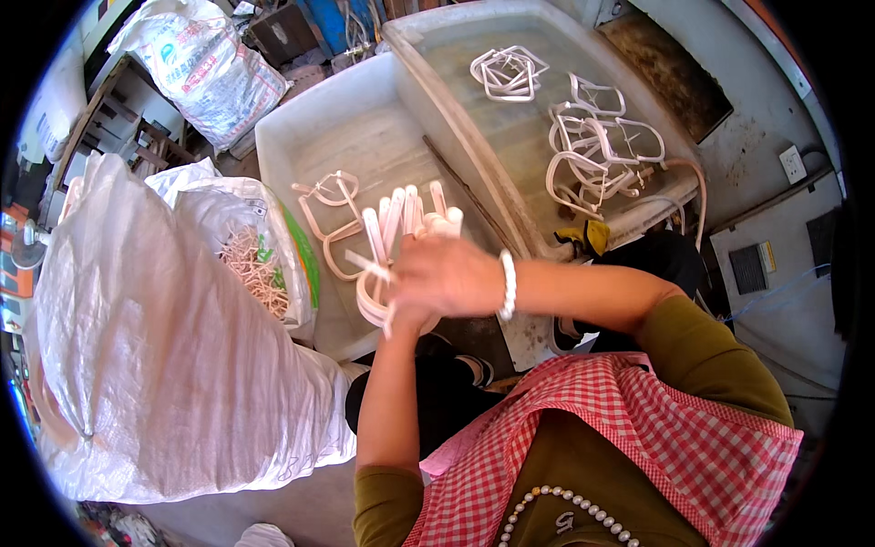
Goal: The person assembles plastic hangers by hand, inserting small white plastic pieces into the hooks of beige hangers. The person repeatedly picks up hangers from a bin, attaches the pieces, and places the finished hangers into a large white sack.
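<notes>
- Pale pink plastic all over this one: the right hand [447,273] lies across the front of a bunch of plastic frame pieces [401,223], fingers wrapped round them
- left hand [401,314] comes up from below and is mostly hidden behind the right one, so I can't tell how its fingers sit, but both hands are together on the same bunch
- long axis of the bunch runs roughly upright, the prongs fanning up and away from the hands toward the shallow white tray [301,137]
- two loose frames [330,223] lie in that tray just left of the hands, nearer the left hand
- more frames [592,146] sit in the bigger tub [437,100], up and to the right, closer to the right arm
- open woven sack [164,346] at the left has small offcuts [255,269] in its mouth
</notes>
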The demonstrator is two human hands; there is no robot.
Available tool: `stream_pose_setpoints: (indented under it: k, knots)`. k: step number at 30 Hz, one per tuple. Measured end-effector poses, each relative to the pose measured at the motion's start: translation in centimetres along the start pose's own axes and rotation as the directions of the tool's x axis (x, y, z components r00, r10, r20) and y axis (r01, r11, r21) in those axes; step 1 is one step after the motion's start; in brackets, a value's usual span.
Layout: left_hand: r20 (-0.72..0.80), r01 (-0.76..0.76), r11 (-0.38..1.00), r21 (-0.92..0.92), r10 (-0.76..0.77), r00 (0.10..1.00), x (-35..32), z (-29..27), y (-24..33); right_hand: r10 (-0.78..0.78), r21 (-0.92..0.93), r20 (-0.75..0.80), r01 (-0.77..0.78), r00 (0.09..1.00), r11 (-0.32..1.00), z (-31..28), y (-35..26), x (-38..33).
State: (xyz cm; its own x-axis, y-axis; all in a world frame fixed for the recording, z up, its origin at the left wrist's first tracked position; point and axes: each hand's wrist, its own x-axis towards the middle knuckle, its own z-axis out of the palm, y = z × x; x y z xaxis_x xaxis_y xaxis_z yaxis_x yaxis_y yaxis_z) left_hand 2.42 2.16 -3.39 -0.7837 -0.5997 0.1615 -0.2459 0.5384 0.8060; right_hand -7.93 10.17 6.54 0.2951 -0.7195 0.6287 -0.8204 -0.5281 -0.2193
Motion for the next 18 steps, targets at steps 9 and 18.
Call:
stream_pose_setpoints:
  k: [9, 18]
  knots:
    - [0.288, 0.516, 0.601, -0.611, -0.438, 0.852, -0.1, -1.3, 3.4, 0.625, 0.701, -0.710, 0.241, 0.324, 0.671, -10.7, 2.6, 8.4]
    - [0.205, 0.483, 0.514, -0.709, -0.505, 0.839, 0.4, -1.4, 2.7, 0.378, 0.502, -0.469, -0.111, 0.799, 0.858, -0.5, 5.2, 15.0]
